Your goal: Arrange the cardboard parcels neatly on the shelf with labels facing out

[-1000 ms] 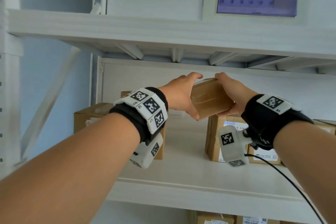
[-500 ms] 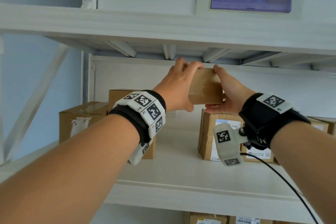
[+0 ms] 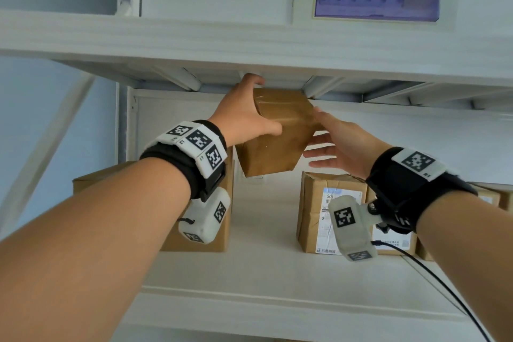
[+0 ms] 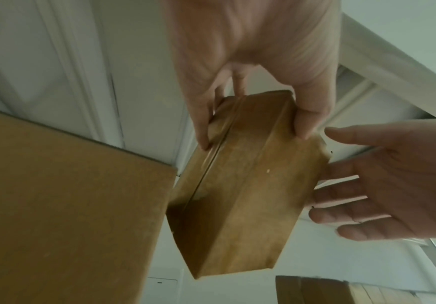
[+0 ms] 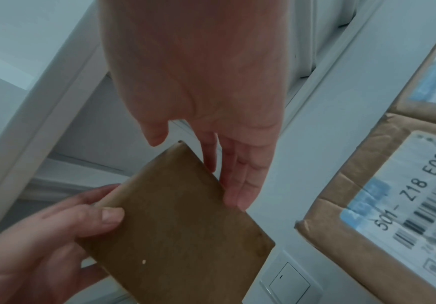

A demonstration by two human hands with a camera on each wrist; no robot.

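Note:
A plain brown taped parcel [image 3: 277, 133] [image 4: 237, 195] [image 5: 180, 226] hangs tilted in the air, just under the upper shelf board. No label shows on its visible faces. My left hand [image 3: 249, 114] [image 4: 253, 137] [image 5: 56, 236] grips its upper left end, thumb on the near face and fingers over the top. My right hand [image 3: 341, 144] [image 4: 380, 185] [image 5: 237, 185] is open with straight, spread fingers lying against the parcel's right side.
On the white shelf [image 3: 277, 272], a parcel with its label facing out [image 3: 330, 211] [image 5: 406, 205] stands below right, with another labelled one [image 3: 394, 241] beside it. Plain brown boxes [image 3: 91, 180] stand at left. The upper shelf board [image 3: 277, 44] is close overhead. A wall switch [image 5: 289, 286] shows behind.
The parcel has risen and tipped from lying level to standing on end at a tilt. My right hand has let go of it and opened; my left hand keeps hold.

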